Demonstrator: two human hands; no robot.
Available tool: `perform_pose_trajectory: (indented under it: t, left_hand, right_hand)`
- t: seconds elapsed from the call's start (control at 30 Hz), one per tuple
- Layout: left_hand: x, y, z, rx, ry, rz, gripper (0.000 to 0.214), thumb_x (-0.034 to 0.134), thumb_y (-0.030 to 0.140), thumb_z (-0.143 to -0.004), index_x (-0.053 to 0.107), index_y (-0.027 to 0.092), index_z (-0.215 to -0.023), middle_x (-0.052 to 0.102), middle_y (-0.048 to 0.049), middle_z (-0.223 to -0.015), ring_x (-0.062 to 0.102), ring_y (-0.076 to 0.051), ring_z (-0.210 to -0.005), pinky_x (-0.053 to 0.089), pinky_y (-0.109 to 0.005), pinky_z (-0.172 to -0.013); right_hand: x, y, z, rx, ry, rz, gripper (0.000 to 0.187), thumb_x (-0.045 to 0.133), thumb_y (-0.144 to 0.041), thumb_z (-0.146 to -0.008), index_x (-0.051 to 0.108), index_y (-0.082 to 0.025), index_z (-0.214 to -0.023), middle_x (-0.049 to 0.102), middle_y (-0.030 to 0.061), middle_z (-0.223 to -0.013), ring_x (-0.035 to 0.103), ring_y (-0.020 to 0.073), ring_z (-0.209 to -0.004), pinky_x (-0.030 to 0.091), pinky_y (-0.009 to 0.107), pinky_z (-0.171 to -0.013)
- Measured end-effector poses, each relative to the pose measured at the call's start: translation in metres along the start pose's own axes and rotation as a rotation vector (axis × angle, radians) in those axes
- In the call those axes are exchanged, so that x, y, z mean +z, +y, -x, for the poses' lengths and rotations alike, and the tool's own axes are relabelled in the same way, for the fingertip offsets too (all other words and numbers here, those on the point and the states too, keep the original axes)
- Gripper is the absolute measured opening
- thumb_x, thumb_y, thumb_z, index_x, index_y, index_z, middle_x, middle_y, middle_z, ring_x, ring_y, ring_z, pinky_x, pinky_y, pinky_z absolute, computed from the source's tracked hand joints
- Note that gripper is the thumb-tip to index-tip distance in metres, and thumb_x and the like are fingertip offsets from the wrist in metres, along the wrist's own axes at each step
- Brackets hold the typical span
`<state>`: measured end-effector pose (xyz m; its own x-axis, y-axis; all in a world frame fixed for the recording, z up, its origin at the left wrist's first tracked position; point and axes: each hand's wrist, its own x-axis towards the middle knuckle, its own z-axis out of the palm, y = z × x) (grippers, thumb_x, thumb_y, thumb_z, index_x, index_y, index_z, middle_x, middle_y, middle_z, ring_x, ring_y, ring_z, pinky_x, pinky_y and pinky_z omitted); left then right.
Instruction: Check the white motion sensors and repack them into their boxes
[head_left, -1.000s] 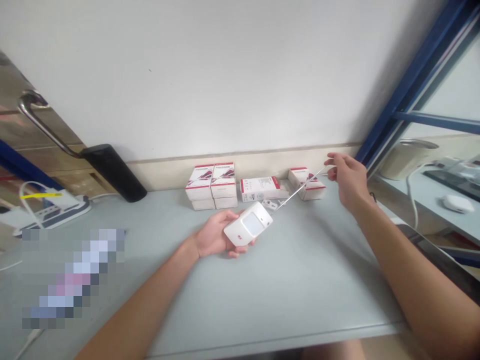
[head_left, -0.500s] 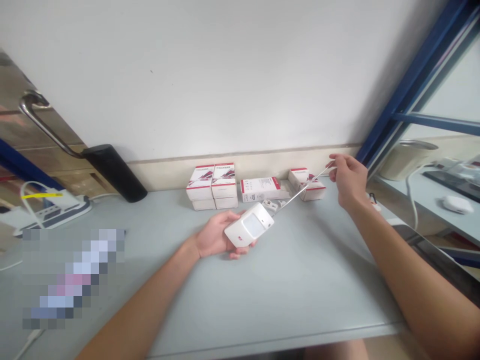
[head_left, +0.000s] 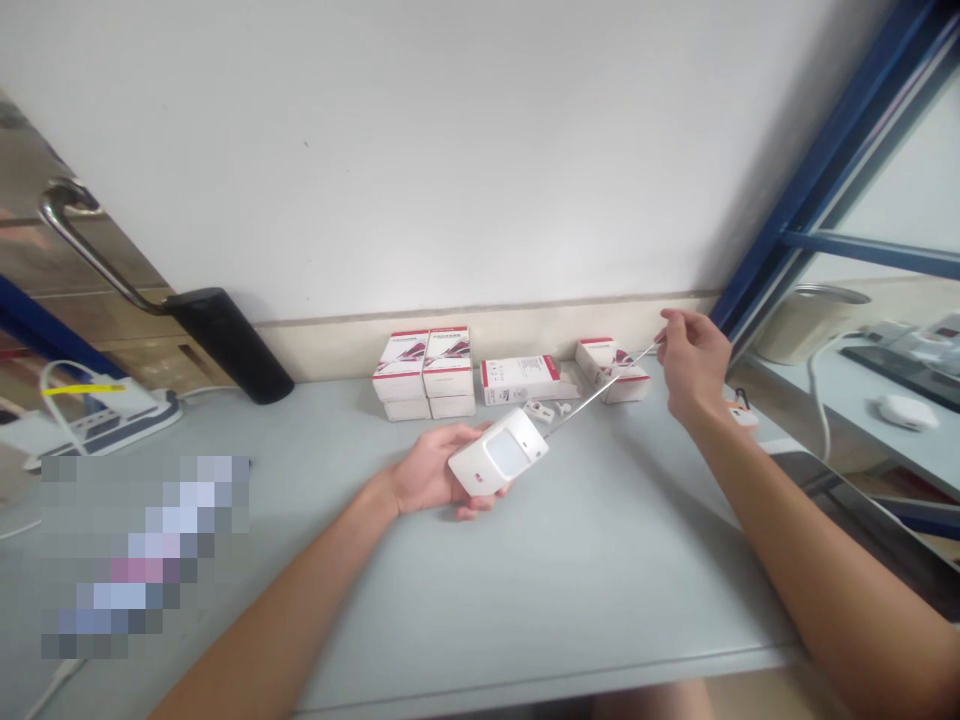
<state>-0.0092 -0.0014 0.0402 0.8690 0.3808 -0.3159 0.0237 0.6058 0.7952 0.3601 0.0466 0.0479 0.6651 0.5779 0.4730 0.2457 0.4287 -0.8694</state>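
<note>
A white motion sensor (head_left: 498, 452) with a pale window and a small red mark rests in my left hand (head_left: 431, 470), whose fingers curl around its sides from below. From its upper right end a thin metal telescopic antenna (head_left: 592, 397) runs out at a slant. My right hand (head_left: 694, 365) pinches the far tip of that antenna between thumb and fingers. Just behind the sensor, small white plastic parts (head_left: 541, 410) lie on the grey table (head_left: 570, 580).
Several red-and-white boxes (head_left: 424, 372) stand along the wall. An open box (head_left: 520, 378) and another box (head_left: 611, 365) are to their right. A black cylinder (head_left: 231, 345) and a power strip (head_left: 105, 425) are at left. A dark laptop-like slab (head_left: 840, 520) lies under my right forearm.
My right hand has shifted slightly left and down with the antenna tip. The sensor and my left hand stay nearly in place.
</note>
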Motion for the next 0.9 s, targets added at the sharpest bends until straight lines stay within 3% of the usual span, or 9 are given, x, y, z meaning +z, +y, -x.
perform_pose_trajectory:
  t: [0.27, 0.47, 0.63, 0.9]
  left_hand:
    - [-0.002, 0.0, -0.002, -0.023, 0.022, -0.014, 0.053, 0.049, 0.056, -0.092, 0.062, 0.012, -0.118, 0.066, -0.0134, -0.09, 0.054, -0.019, -0.061, 0.035, -0.029, -0.05]
    - [-0.001, 0.001, -0.002, -0.022, 0.043, -0.009, 0.054, 0.049, 0.056, -0.091, 0.063, 0.012, -0.12, 0.065, -0.0125, -0.089, 0.052, -0.019, -0.062, 0.035, -0.029, -0.05]
    - [0.004, 0.002, -0.003, -0.012, 0.067, -0.016, 0.052, 0.048, 0.055, -0.092, 0.064, 0.012, -0.117, 0.064, -0.0117, -0.088, 0.051, -0.018, -0.061, 0.036, -0.03, -0.052]
    - [0.006, 0.004, -0.006, -0.024, 0.068, -0.027, 0.053, 0.051, 0.057, -0.09, 0.064, 0.013, -0.115, 0.063, -0.0112, -0.087, 0.048, -0.016, -0.06, 0.031, -0.028, -0.053]
  right_hand:
    - [0.002, -0.008, 0.007, 0.018, 0.013, -0.097, 0.019, 0.062, -0.034, -0.097, 0.061, -0.024, -0.113, 0.06, -0.0042, -0.07, 0.044, 0.0111, -0.049, 0.034, 0.025, -0.047]
    - [-0.002, -0.017, -0.001, 0.201, 0.015, -0.24, 0.015, 0.072, -0.027, -0.087, 0.068, -0.02, -0.1, 0.06, -0.0021, -0.071, 0.037, 0.0078, -0.047, 0.029, 0.023, -0.043]
    - [-0.01, -0.023, -0.011, 0.405, 0.023, -0.404, 0.025, 0.074, -0.013, -0.08, 0.062, -0.023, -0.1, 0.066, -0.0022, -0.08, 0.037, 0.0061, -0.049, 0.031, 0.019, -0.042]
    - [-0.012, -0.024, -0.013, 0.472, 0.028, -0.441, 0.032, 0.074, -0.01, -0.079, 0.057, -0.025, -0.101, 0.059, -0.0068, -0.075, 0.031, 0.0041, -0.047, 0.026, 0.015, -0.04]
